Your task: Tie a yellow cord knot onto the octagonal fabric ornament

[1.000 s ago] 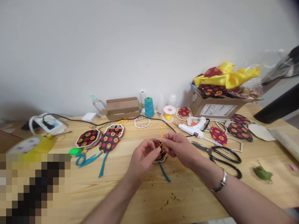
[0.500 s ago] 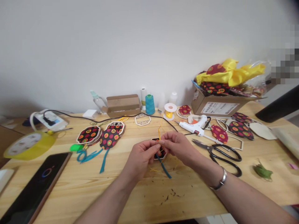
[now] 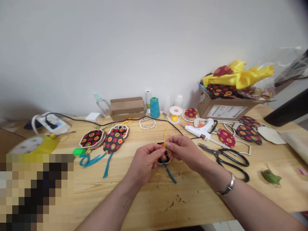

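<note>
Cord of braided yellow thread (image 3: pixel 164 138), one length, is pinched between thumb and forefinger of both the left hand (image 3: pixel 143 163) and the right hand (image 3: pixel 184 150), their tips meeting. One black floral-fabric pendant with a pale wooden rim (image 3: pixel 168 159) shows beneath the fingertips, partly hidden; one flat teal ribbon (image 3: pixel 171 175) trails from it over the pale wooden tabletop (image 3: pixel 108 200). Rightward lie one pair of black-handled scissors (image 3: pixel 215 153) and one white glue gun (image 3: pixel 201 130); behind stand one white-flanged yellow spool (image 3: pixel 175 117) and one teal thread cone (image 3: pixel 154 108).
</note>
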Tool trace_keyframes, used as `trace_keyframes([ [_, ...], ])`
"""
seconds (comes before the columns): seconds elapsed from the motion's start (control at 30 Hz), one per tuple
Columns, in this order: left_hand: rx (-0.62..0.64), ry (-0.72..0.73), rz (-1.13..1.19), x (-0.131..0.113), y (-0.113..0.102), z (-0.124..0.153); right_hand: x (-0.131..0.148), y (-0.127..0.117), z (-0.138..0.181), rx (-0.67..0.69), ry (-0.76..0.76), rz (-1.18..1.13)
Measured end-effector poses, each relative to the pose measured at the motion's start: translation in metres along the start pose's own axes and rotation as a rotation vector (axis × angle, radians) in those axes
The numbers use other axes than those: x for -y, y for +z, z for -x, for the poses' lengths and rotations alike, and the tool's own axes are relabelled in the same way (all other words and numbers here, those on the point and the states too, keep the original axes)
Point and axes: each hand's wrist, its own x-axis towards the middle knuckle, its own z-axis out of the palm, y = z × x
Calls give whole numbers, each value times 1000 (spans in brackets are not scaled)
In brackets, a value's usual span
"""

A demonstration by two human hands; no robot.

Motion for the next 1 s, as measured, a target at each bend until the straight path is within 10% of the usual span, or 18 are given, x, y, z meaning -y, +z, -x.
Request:
trace_keyframes([
  [0.53, -209, -6, 149, -2, 2, -3, -3, 12, 19, -205, -378, 881],
  [0.8, -120, -23, 243, 1, -4, -4, -28, 21, 21, 7, -809, 1464],
  [1.0, -131, -48, 296, 4, -5, -7, -11, 19, 27, 208, -870, 1178],
])
